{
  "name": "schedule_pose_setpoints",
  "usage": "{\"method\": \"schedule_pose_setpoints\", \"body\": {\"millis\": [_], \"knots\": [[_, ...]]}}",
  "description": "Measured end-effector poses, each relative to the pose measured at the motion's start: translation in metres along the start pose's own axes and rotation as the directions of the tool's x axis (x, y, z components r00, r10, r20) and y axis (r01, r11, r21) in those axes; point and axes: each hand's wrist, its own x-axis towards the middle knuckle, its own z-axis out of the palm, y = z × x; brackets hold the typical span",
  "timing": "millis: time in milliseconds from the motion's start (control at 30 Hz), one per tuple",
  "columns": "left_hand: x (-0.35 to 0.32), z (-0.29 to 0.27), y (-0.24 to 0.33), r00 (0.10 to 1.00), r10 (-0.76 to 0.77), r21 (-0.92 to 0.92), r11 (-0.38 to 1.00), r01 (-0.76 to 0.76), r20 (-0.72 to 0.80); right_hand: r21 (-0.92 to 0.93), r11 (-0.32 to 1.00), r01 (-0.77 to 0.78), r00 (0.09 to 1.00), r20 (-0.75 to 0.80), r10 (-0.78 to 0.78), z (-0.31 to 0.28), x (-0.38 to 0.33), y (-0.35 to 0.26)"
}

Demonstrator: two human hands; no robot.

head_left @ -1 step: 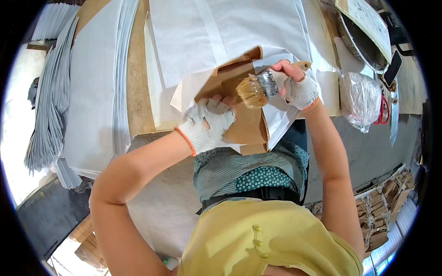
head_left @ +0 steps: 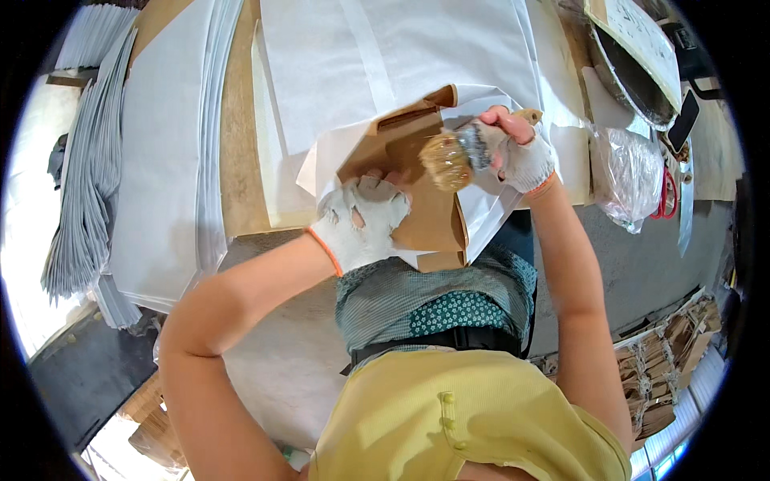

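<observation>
A large white paper bag with a brown inner layer lies in front of me, its near end folded open into a diamond shape with brown flaps. My left hand, in a worn white fingerless glove with an orange cuff, has its fingers curled on the left side of that opened end, gripping the paper. In my right hand, gloved likewise, is a wide paste brush with a wooden handle. Its wet, pale bristles are just above the right side of the brown opening and look blurred.
Stacks of white paper bags lie at the left, some fanned over the table edge. To the right are a dark-lined basin, a phone, a clear plastic bag, red-handled scissors and a blade. Brown bundles stand lower right.
The brush in my right hand has shifted slightly to the right and its bristles have turned. My left hand stays nearly in place on the paper bag.
</observation>
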Motion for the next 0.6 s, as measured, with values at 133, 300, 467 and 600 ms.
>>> {"method": "schedule_pose_setpoints", "body": {"millis": [133, 300, 467, 600], "knots": [[0.023, -0.024, -0.026, 0.946, -0.179, -0.114, 0.970, 0.216, 0.269, 0.242, 0.968, 0.072, 0.989, -0.145, -0.037, -0.005, -0.006, -0.003], [0.053, -0.044, -0.042, 0.802, -0.397, -0.124, 0.860, 0.495, 0.445, -0.516, 0.717, 0.469, 0.820, -0.047, -0.570, 0.054, -0.019, 0.021], [0.057, -0.030, -0.048, 0.927, -0.372, -0.101, 0.921, 0.376, 0.054, -0.861, -0.050, 0.505, 0.817, 0.496, -0.294, 0.036, -0.076, 0.019], [0.073, -0.026, -0.060, 0.910, -0.364, -0.029, 0.926, 0.377, 0.200, -0.645, -0.319, 0.695, 0.654, 0.751, -0.094, 0.070, -0.080, -0.028]]}}
